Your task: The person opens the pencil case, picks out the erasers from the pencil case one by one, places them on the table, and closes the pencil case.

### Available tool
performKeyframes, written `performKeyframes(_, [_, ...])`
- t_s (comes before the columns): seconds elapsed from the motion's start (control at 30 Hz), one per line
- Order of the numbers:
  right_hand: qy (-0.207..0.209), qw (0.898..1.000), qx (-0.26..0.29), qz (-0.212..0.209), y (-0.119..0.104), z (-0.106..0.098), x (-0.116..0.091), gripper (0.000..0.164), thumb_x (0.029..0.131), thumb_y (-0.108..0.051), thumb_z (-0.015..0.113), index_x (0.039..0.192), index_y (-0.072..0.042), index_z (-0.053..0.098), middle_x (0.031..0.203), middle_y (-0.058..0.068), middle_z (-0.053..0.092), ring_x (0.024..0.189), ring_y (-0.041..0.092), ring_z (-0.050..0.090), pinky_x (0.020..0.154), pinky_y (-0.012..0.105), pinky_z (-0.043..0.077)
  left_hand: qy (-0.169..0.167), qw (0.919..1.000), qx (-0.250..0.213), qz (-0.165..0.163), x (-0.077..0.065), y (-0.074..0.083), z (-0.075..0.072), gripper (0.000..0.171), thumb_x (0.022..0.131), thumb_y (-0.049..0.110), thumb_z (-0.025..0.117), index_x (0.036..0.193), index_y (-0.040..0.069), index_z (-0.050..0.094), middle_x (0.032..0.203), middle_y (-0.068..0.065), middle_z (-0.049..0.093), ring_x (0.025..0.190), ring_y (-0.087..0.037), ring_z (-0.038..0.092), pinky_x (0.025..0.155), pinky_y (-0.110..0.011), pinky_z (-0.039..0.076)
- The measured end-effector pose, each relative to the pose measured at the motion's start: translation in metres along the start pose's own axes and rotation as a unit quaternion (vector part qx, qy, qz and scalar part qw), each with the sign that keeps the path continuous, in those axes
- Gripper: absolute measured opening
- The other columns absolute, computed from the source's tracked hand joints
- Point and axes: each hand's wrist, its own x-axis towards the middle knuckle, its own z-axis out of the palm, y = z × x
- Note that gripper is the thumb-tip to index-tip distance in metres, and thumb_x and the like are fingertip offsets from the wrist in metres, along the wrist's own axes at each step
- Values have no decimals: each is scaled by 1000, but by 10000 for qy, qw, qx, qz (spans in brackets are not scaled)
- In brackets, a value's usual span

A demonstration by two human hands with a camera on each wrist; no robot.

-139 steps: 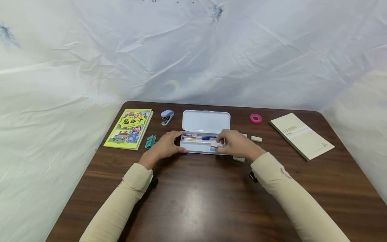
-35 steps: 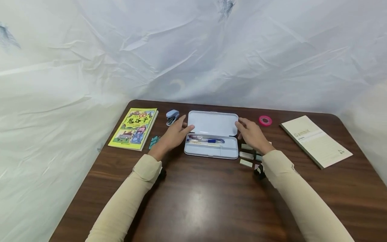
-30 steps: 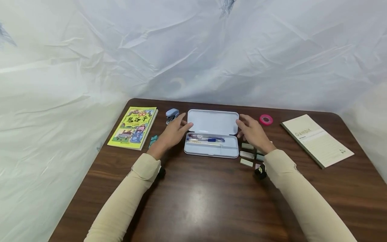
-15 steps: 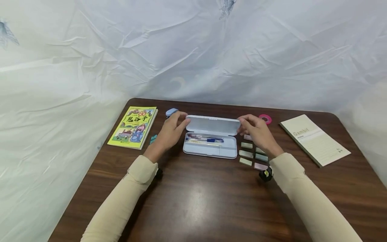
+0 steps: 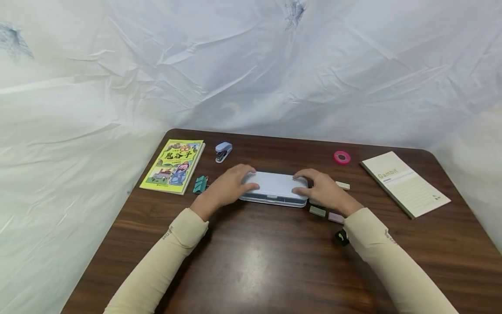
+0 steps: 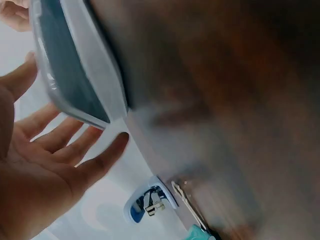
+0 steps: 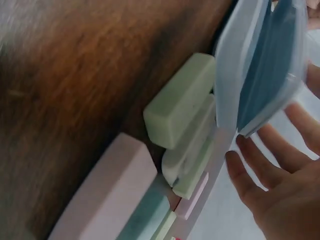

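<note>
In the head view a white pencil case (image 5: 274, 185) lies at the middle of the table, its lid folded down with a narrow gap along the front. My left hand (image 5: 229, 187) holds the lid's left end, thumb on top and fingers at the far edge. At the other end my right hand (image 5: 323, 189) grips it in the same way. Both wrist views show the dark gap under the lid. The pens inside are hidden. Right beside the case lie several erasers, among them a green eraser (image 7: 180, 100) and a pink eraser (image 7: 105, 195), partly covered by my right hand in the head view.
To the left are a yellow comic book (image 5: 172, 167), a teal binder clip (image 5: 200, 184) and a light blue stapler (image 5: 223, 151). A pink tape roll (image 5: 342, 157) and a cream notebook (image 5: 405, 185) lie to the right. A white curtain (image 5: 251, 78) hangs behind the table.
The lid has swung down towards me from standing upright, both hands moving with it. Earlier my right hand held a pink eraser over the open case. The pens have gone out of sight.
</note>
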Motion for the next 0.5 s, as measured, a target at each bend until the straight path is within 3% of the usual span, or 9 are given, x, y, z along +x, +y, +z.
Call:
performKeyframes(0.13, [-269, 9992, -308, 34, -4, 5, 0, 65, 109, -32, 81, 165, -6, 61, 173, 27, 54, 162, 52, 50, 130, 72, 44, -205, 9985, 490, 113, 5, -7, 12, 67, 112, 41, 76, 167, 7, 57, 174, -18, 54, 167, -37, 47, 134, -57, 45])
performKeyframes(0.3, [-265, 9979, -579, -93, -8, 8, -1, 65, 110, -27, 80, 167, -4, 58, 175, 29, 51, 162, 54, 50, 130, 71, 45, -66, 9983, 579, 69, 21, -34, 31, 70, 109, 50, 78, 167, 14, 60, 174, -13, 54, 165, -34, 48, 132, -56, 48])
performKeyframes(0.5, [-165, 9957, -870, -270, -10, 13, -1, 64, 111, -26, 78, 167, -4, 58, 175, 28, 52, 158, 52, 56, 125, 68, 52, -6, 9978, 662, -90, 24, -39, 32, 72, 105, 52, 83, 164, 17, 63, 171, -10, 57, 163, -34, 51, 131, -55, 49])
